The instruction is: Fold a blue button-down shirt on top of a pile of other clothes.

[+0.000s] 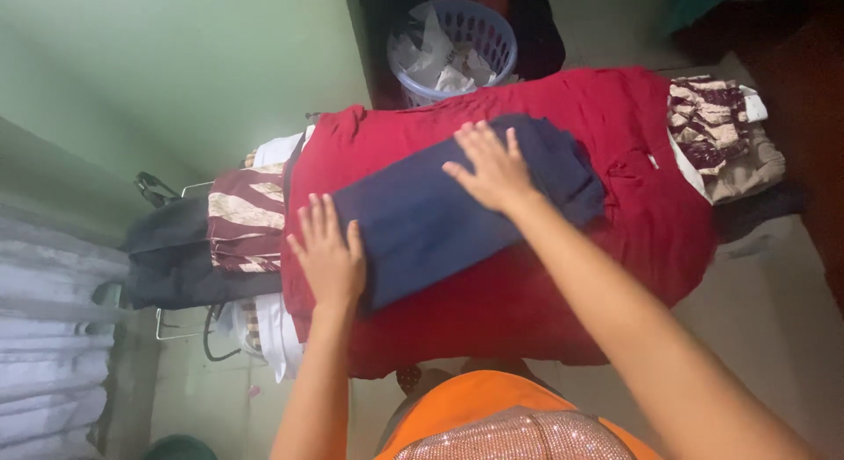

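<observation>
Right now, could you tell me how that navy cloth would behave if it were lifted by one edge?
The navy cloth would probably droop: it lies flat and folded under both hands. It looks thin, so likely light. Pushed, it may bunch or slide on the red cloth beneath.

Both arms are bare from the hands up as far as the picture shows, with no sleeves, watch or bracelets. The left hand (330, 253) and the right hand (492, 168) carry no rings that can be made out. Lower down the person wears an orange garment (475, 398), and below it a panel of small glittering studs (519, 438) in a pinkish silver tone
</observation>
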